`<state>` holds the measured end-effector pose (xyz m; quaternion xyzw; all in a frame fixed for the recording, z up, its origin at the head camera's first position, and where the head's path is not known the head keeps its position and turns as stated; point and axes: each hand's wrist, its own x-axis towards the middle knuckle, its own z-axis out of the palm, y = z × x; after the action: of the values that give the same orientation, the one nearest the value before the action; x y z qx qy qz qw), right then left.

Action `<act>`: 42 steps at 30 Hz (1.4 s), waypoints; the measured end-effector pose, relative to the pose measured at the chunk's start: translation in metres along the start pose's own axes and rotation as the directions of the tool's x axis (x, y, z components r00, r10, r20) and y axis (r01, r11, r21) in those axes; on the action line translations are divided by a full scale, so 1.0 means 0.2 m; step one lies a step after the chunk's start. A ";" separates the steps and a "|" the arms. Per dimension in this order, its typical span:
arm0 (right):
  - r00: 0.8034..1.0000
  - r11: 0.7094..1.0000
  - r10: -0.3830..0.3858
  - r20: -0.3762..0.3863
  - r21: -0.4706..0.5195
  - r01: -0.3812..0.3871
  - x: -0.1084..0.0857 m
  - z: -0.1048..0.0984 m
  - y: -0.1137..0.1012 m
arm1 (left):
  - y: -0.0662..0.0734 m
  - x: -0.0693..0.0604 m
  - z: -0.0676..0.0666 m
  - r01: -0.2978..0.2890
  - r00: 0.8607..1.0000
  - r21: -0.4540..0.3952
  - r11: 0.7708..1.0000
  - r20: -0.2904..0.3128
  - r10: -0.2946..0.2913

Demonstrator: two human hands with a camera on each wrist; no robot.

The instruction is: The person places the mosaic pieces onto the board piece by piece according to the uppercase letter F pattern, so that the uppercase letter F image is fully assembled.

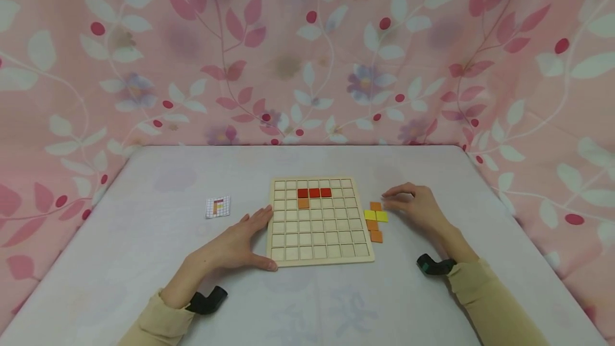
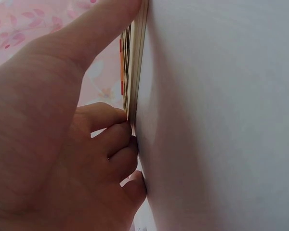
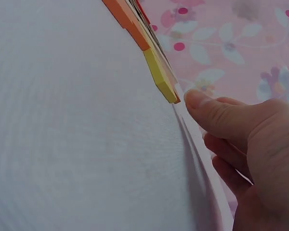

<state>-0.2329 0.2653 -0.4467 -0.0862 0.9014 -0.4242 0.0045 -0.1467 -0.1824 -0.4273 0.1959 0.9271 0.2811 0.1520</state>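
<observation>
Filling the board (image 1: pixel 322 264) seems to be the step now: three red tiles (image 1: pixel 314 193) and an orange tile (image 1: pixel 304 204) sit in its far half, and loose yellow tiles (image 1: pixel 370 215) and loose orange tiles (image 1: pixel 376 236) lie just right of it. The left hand (image 1: pixel 229 247), spread out, touches the board's left edge, while the right hand (image 1: pixel 420 209), right of the board, has thumb and finger a little apart with nothing seen in them. The next move likely calls for pinching one loose tile.

Finding passage over the table (image 1: pixel 317 303) in front of the board (image 1: pixel 319 227), and behind it up to the curtain (image 1: pixel 307 68). Meeting the left hand (image 1: pixel 233 245) against the board's left edge, plus loose tiles (image 1: pixel 372 225) and the right hand (image 1: pixel 423 211) beside its right.
</observation>
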 end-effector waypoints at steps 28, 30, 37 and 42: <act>0.981 0.981 -0.190 0.035 -0.034 0.191 -0.01 0.04 0.02 | -0.01 0.00 0.00 -0.003 1.000 0.002 1.000 0.000 0.003; 0.979 0.979 -0.201 0.030 -0.039 0.202 -0.01 0.05 0.02 | -0.01 0.00 0.00 -0.009 1.000 0.005 1.000 -0.001 0.009; 0.974 0.973 -0.227 0.023 -0.037 0.228 -0.01 0.05 0.03 | -0.01 0.01 0.01 -0.007 1.000 0.003 1.000 -0.001 0.007; 0.973 0.972 -0.231 0.020 -0.040 0.232 -0.01 0.04 0.04 | -0.01 0.01 0.01 -0.005 1.000 0.003 1.000 0.000 0.005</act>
<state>-0.2308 0.2638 -0.4583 -0.1940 0.8939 -0.4022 -0.0399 -0.1483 -0.1830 -0.4304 0.1985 0.9271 0.2800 0.1507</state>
